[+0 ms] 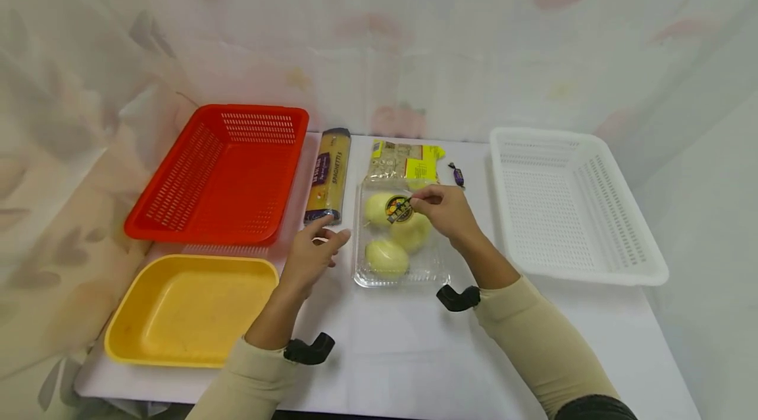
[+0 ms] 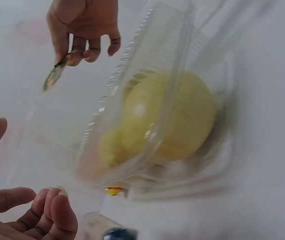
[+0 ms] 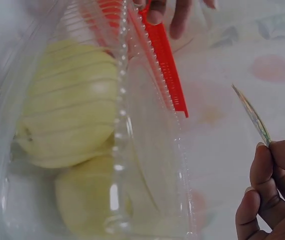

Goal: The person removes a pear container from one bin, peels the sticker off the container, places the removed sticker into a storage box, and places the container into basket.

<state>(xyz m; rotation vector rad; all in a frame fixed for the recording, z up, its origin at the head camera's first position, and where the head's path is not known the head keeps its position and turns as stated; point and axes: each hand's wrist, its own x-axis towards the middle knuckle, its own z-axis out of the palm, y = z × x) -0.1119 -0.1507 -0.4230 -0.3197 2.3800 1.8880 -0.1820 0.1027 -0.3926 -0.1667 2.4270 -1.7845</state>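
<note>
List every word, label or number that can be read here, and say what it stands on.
"SPAGHETTI": on the side of the long pasta packet.
Sticker pinched by the right hand over the clear fruit box: print too small to read.
Yellow-labelled packet: print blurred.
Small purple candy wrapper: unreadable.

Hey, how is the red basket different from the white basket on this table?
The red basket sits at the far left of the table; the white basket sits at the right. The red basket has a yellow tray just in front of it, while the white basket has bare table in front. The red basket lies beside the spaghetti pack; the white one lies nearer the small purple candy. Both are slotted, rectangular and hold nothing.
</note>
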